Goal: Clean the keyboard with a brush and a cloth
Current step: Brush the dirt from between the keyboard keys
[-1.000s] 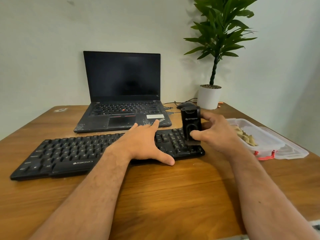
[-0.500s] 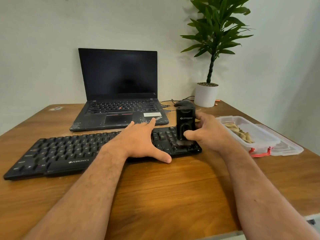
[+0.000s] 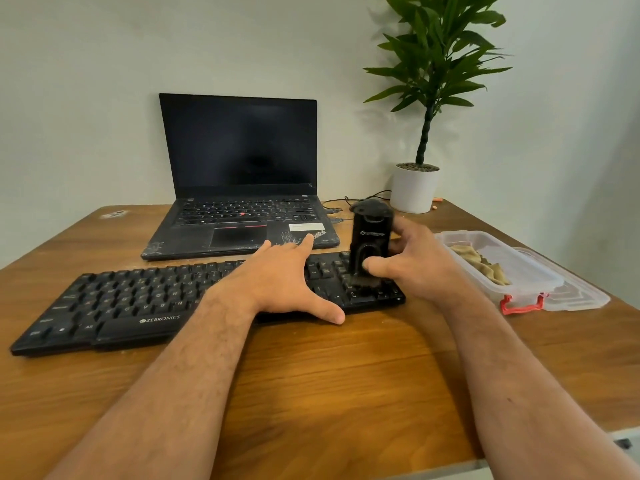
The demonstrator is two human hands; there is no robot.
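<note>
A black Zebronics keyboard (image 3: 131,303) lies across the wooden table (image 3: 346,382). My left hand (image 3: 277,282) rests flat on its middle, fingers spread, thumb on the front edge. My right hand (image 3: 412,265) grips a black upright brush (image 3: 370,244), held vertically with its bristles down on the keys at the keyboard's right end. A tan cloth (image 3: 479,263) lies in a clear plastic box (image 3: 530,282) to the right.
An open black laptop (image 3: 239,188) with a dark screen stands behind the keyboard. A black mouse and cables lie behind the brush. A potted plant (image 3: 415,185) stands at the back right. The box's lid (image 3: 581,292) lies beside it near the table's right edge.
The brush has shifted slightly left and down onto the right-end keys. My left hand stays pressed on the keyboard. The view has tilted a little.
</note>
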